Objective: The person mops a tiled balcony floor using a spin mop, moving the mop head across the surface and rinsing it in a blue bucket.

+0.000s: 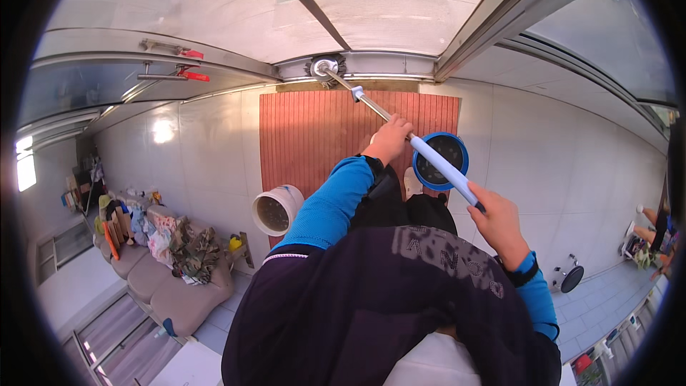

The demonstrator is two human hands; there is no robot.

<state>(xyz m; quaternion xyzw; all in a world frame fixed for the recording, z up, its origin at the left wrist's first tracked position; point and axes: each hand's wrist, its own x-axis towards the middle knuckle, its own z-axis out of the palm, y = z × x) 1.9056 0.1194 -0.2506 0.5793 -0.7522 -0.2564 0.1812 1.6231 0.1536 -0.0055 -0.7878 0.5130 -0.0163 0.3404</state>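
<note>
A mop (375,107) with a metal pole and a pale blue grip runs slantwise in front of me. My left hand (394,136) is closed around the metal pole just above the grip. Lower down, my right hand (494,217) grasps the grip's end. The round mop head (325,68), with grey strands, rests at the metal door sill (375,64). Under the pole stands a blue-rimmed bucket (440,161) with dark liquid. A white bucket (277,210), also holding murky liquid, stands to the left on the red ribbed mat (316,134).
Glass doors with red-tagged handles (174,74) stand at the left, and a metal door frame (482,27) at the right. A sofa (182,289) piled with clothes is at the left. A round stool (572,279) and a seated person (656,230) are at the right.
</note>
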